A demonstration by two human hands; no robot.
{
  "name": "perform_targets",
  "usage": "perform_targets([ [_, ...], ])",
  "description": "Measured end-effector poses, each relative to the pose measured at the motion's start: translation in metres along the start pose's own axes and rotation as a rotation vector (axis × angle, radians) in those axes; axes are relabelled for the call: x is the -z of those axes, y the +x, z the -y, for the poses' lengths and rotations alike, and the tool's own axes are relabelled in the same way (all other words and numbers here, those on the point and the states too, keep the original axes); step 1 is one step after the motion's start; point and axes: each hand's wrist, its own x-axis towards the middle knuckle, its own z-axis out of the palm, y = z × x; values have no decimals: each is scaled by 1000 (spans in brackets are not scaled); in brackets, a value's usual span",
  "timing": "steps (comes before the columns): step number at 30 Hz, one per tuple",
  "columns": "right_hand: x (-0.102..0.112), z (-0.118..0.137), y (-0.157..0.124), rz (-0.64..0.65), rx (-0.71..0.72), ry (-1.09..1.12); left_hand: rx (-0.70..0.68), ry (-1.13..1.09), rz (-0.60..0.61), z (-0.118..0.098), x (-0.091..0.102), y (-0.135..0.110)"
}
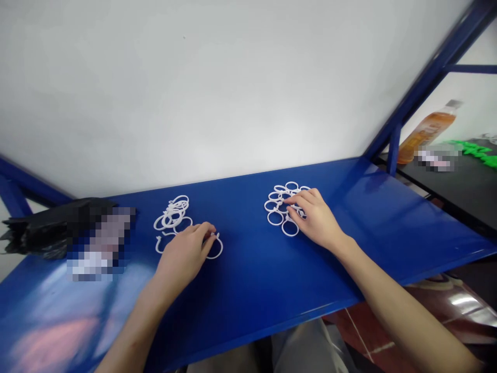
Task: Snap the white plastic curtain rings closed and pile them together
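Note:
White plastic rings with small clasps lie in two groups on a blue table (248, 290). At the left is a loose heap of rings (173, 213). My left hand (185, 254) is beside it, thumb and forefinger pinched on the clasp end of a single white ring (221, 249). Part of another ring (158, 244), with a gap in it, shows behind that hand. To the right, several rings lie flat as a round cluster (275, 218). Over its right side my right hand (316, 217) rests, thumb and forefinger slightly apart at the cluster's middle, partly hiding it.
A black plastic bag (42, 228) lies at the table's left end, next to a blurred-out item (104, 238). A pale wall (233, 93) rises behind. Beyond the blue frame (394, 150) at right, a dark table (450, 186) holds an orange drink bottle (429, 129) and green pieces (476, 150).

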Motion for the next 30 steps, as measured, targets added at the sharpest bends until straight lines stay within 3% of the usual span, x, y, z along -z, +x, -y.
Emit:
perform_targets([
  [3,-6,26,-2,-37,107,44,-40,-162,-71,-15,-7,-2],
  [6,-17,56,-9,65,247,165,-146,-365,-113,-31,-15,-6],
  [10,-28,77,-17,170,149,373,-167,-558,-124,-47,-25,-14],
  [13,-30,76,-19,152,-14,496,-117,-673,-145,-52,-28,-16],
  [16,-31,72,-18,150,-89,562,-43,-807,-124,-53,-29,-15],
  [22,-37,72,-20,103,80,549,73,-941,-67,-56,-31,-13],
  [30,-31,68,-27,208,301,456,-37,-941,88,-50,-35,-18],
])
